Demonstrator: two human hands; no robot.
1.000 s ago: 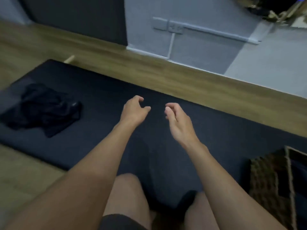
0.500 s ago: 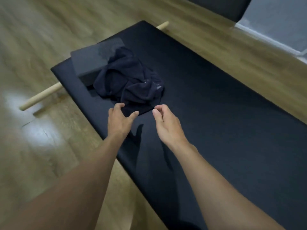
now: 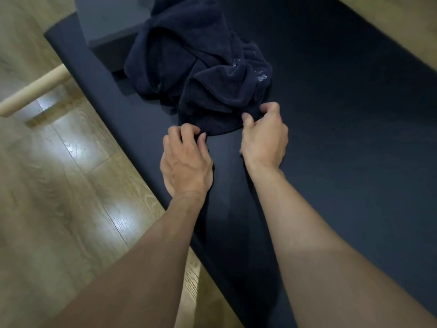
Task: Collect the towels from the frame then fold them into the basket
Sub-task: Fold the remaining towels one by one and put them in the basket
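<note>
**Head view**

A crumpled heap of dark navy towelling (image 3: 201, 74) lies on a dark mat (image 3: 343, 162), toward the mat's far left end. The number of towels in the heap cannot be determined. The far part of the heap is draped against a grey block (image 3: 108, 20) that sits on the same mat. The near part spreads low over the mat surface. A small pale marking shows on a fold at the right of the heap and is too small to read.

The left hand (image 3: 186, 159) is at the near left edge of the heap, back of the hand upward. Its fingers are curled, and thumb and forefinger pinch the hem of the cloth.

The right hand (image 3: 264, 136) is at the near right corner of the heap. Its fingers are curled over the fabric with the thumb set against it from the near side, so it grips the cloth.

The two hands are near each other but apart, with a run of the towel's near edge between them. Both forearms are bare and reach in from the lower frame over the mat.

The mat rests on a pale wood plank floor (image 3: 59, 197), which shows patches of glare. A pale wooden pole (image 3: 33, 91) projects from beneath the mat's left edge, out over the floor.
</note>
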